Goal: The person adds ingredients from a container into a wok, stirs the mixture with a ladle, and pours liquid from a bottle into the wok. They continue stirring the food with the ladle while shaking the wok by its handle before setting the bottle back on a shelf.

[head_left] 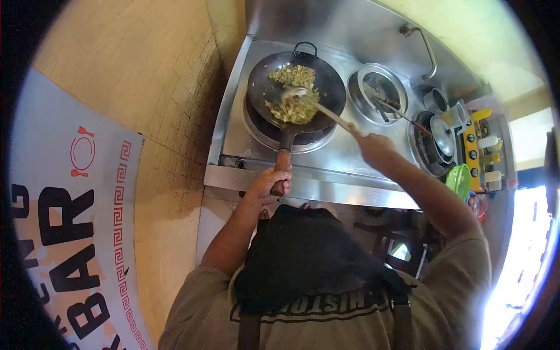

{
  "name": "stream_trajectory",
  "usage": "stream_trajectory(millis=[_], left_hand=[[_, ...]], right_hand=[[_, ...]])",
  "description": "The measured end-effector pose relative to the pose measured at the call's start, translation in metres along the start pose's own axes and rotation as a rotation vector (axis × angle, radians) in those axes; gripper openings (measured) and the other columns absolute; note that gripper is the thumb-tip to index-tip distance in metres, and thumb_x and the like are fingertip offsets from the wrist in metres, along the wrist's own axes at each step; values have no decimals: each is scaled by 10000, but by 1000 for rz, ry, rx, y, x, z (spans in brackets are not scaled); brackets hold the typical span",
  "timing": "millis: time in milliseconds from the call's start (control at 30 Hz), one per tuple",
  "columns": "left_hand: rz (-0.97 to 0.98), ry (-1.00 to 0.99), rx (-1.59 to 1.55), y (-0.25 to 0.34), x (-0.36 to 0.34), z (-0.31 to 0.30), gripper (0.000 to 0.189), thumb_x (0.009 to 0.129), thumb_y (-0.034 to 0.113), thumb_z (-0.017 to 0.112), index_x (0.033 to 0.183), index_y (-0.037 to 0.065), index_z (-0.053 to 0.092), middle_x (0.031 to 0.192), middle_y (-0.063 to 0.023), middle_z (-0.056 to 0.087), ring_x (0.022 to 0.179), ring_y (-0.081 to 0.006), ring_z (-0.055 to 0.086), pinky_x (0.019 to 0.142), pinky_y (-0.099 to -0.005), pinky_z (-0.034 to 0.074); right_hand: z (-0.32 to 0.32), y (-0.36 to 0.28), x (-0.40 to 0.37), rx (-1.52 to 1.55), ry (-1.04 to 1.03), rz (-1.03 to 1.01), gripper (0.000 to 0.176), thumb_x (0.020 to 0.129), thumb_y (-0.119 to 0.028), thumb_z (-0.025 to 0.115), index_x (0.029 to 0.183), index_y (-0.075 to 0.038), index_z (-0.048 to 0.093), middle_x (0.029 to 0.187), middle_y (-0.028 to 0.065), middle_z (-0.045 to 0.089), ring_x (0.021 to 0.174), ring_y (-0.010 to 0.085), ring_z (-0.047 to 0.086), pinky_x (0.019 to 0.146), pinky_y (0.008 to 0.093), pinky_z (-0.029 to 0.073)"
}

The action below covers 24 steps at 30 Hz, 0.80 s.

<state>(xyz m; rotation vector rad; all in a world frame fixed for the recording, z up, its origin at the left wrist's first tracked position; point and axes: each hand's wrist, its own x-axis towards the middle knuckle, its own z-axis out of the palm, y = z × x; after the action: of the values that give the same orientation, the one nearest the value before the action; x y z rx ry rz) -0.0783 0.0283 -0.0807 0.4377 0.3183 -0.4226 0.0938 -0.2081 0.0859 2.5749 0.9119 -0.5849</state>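
Note:
A dark wok [336,87] rests on the left burner of a steel stove, its wooden handle [282,160] pointing toward me. My left hand [269,184] is wrapped round that handle. In my right hand [375,147] is the shaft of a cooking ladle [332,115], held from the right side. The ladle's metal head, smeared by motion, lies in the food. Chopped greenish-yellow food [297,111] sits in two heaps in the wok, one near the far side and one nearer the handle.
Right of the wok, a round metal pan [356,93] holds utensils. Farther right stand a dark pot with a lid [442,135], a small pot [435,100], a green basket [458,181] and several bottles. A tap [430,52] overhangs the back; a wall borders the left.

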Motion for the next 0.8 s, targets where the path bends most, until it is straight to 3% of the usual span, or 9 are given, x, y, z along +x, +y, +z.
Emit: stream_trajectory(millis=[100, 200, 267, 333, 433, 500, 567, 667, 800], left_hand=[[2, -9, -12, -2, 0, 1, 290, 835, 50, 574, 1109, 42, 480, 764, -30, 510, 626, -116, 524, 537, -280, 452], [-32, -39, 33, 4, 5, -2, 258, 835, 61, 576, 1076, 44, 487, 739, -39, 519, 611, -128, 535, 535, -302, 463], [-106, -8, 101, 17, 3, -2, 217, 832, 72, 581, 1030, 46, 496, 724, -44, 524, 596, -139, 544, 533, -320, 473], [-94, 99, 194, 5, -5, 12, 209, 813, 64, 606, 983, 32, 489, 703, -60, 532, 580, -164, 557, 515, -342, 492], [-39, 127, 162, -8, -14, 74, 148, 817, 74, 608, 895, 25, 493, 689, -73, 536, 567, -181, 565, 500, -350, 502], [-40, 168, 112, -11, -11, 69, 113, 831, 85, 596, 825, 26, 500, 686, -78, 537, 558, -182, 561, 514, -351, 506], [-64, 131, 87, 1, 1, 49, 128, 838, 97, 602, 879, 42, 494, 718, -57, 528, 588, -162, 554, 522, -341, 490], [-58, 119, 155, 1, -1, 47, 148, 853, 111, 609, 929, 63, 491, 742, -40, 522, 617, -147, 547, 526, -332, 478], [-14, 71, 133, -7, 9, 31, 136, 858, 111, 604, 928, 67, 496, 734, -38, 523, 607, -137, 545, 524, -328, 481]], right_hand=[[13, 5, 18, 50, 131, 62, 611, 862, -76, 435, 1424, -18, 201, 699, 171, 627, 669, 335, 645, 600, 442, 529], [49, -28, 58, 152, 226, 43, 569, 876, -95, 425, 1406, -11, 236, 695, 145, 639, 631, 309, 651, 579, 444, 531], [35, -45, 6, 58, 129, -38, 574, 878, -89, 407, 1410, 7, 215, 783, 199, 655, 672, 336, 657, 614, 460, 535], [12, -53, -47, 33, -25, 49, 561, 880, -94, 420, 1399, 11, 236, 822, 225, 655, 710, 339, 662, 618, 468, 531], [15, -36, -39, 194, 3, 127, 540, 864, -83, 435, 1378, 8, 298, 865, 260, 646, 770, 371, 657, 664, 472, 524], [20, -22, -27, 409, 154, 86, 525, 847, -77, 446, 1357, -5, 343, 898, 281, 633, 812, 396, 644, 706, 472, 516], [24, -25, -16, 580, 295, 102, 500, 815, -78, 473, 1309, -36, 416, 917, 301, 619, 874, 432, 619, 777, 469, 501], [18, -49, 27, 733, 326, 215, 463, 800, -62, 489, 1260, -36, 450, 902, 289, 626, 861, 414, 631, 751, 482, 507], [22, -83, 62, 554, 239, 14, 491, 785, -39, 483, 1250, 73, 374, 849, 292, 625, 796, 398, 646, 666, 472, 529]])
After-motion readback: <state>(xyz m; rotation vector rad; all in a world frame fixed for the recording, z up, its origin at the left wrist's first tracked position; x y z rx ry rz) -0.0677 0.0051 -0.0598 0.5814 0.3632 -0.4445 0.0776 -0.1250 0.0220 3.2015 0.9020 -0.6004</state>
